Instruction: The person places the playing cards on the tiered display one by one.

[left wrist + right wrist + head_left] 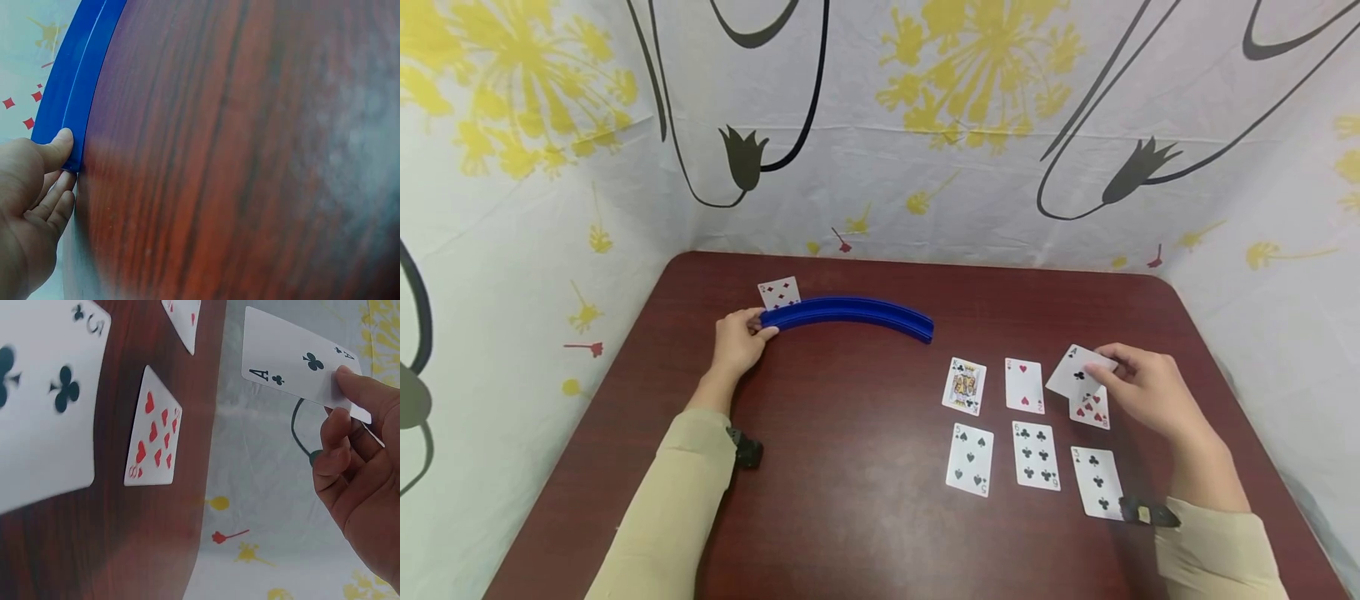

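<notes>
My left hand (739,343) grips the left end of a blue curved card holder (850,308), with the thumb on its near side in the left wrist view. A diamonds playing card (780,292) stands upright in the holder near that hand. At the right, my right hand (1142,385) pinches the ace of clubs (294,359) between thumb and fingers. The ace is raised off the table and, in the head view, overlaps the eight of hearts (1092,412). Beside that lies the two of hearts (1024,386).
The king of clubs (964,387) lies left of the two of hearts. In the nearer row are the five of spades (970,460), six of clubs (1036,456) and three of clubs (1097,482). Patterned cloth (880,208) surrounds the brown table (835,500).
</notes>
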Available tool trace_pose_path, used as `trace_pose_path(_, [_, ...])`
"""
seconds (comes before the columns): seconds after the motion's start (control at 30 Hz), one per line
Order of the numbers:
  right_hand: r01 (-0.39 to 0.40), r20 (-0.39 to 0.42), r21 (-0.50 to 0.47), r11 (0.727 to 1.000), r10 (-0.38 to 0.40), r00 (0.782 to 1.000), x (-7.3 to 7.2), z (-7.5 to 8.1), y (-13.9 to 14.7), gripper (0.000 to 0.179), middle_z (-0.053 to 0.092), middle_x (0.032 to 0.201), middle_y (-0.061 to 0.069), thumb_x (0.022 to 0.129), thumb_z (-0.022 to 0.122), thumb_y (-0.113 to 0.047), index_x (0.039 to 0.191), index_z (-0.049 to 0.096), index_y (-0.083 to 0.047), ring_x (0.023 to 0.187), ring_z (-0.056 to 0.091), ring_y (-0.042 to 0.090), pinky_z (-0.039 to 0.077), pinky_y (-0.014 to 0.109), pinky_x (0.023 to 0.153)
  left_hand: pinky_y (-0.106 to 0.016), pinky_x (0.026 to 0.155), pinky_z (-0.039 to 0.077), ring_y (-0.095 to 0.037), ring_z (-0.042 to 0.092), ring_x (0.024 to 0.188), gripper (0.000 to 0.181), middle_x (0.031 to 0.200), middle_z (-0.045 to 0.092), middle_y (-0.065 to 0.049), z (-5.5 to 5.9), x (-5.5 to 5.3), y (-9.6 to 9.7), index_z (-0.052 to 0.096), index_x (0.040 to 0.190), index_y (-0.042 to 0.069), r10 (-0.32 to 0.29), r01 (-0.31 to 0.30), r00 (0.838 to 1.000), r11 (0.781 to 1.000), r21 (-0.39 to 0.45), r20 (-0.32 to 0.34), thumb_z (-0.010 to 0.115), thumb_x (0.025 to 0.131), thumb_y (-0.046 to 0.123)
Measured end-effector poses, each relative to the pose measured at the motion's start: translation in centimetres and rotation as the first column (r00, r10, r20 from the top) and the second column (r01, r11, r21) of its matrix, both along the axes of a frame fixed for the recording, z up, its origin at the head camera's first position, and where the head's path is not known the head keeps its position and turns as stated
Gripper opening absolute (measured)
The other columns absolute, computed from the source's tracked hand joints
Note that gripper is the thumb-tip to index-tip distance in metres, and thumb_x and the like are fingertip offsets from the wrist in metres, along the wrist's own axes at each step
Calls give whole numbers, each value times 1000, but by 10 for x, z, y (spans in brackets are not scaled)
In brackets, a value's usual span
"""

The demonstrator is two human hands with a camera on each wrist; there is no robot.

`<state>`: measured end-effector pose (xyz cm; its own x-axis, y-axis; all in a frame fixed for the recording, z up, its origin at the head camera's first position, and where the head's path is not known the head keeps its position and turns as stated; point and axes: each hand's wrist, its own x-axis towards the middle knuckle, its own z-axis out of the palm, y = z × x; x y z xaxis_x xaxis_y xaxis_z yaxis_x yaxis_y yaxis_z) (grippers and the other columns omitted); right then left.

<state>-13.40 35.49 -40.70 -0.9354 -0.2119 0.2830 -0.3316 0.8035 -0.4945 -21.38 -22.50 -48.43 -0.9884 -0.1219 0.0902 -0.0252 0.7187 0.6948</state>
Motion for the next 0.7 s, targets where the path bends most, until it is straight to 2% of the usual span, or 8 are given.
trace_pose_path(0.23, [-36, -23, -31, 999, 35, 999, -5, 2, -9, 7, 62, 66, 1, 91, 76, -7, 97, 72, -4, 54, 47, 7, 37, 19, 49, -51, 95, 54, -38, 64, 107, 44, 116, 67, -27, 1, 0, 2, 62, 133, -7, -3, 3, 1000, 1000, 7, -4, 73, 96, 15])
trace_pose_path(0.47, [-66, -42, -33, 997, 64, 997, -11, 2, -20, 7, 58, 64, -2, 90, 76, -5, 95, 72, -4, 52, 47, 7, 38, 19, 47, -51, 95, 54, -38, 64, 107, 44, 117, 67, -27, 0, -1, 3, 62, 133, -7, -6, 6, 1000, 1000, 9, 2, 72, 96, 14])
trace_pose_path(0.7, [-95, -13, -51, 994, 94, 995, -17, 5, -35, 6, 60, 66, -1, 92, 76, -7, 97, 73, -6, 52, 48, 8, 40, 20, 48, -51, 96, 53, -39, 64, 110, 45, 120, 66, -28, 0, 1, 1, 61, 135, -6, 2, -2, 1000, 1000, 11, 13, 71, 97, 14])
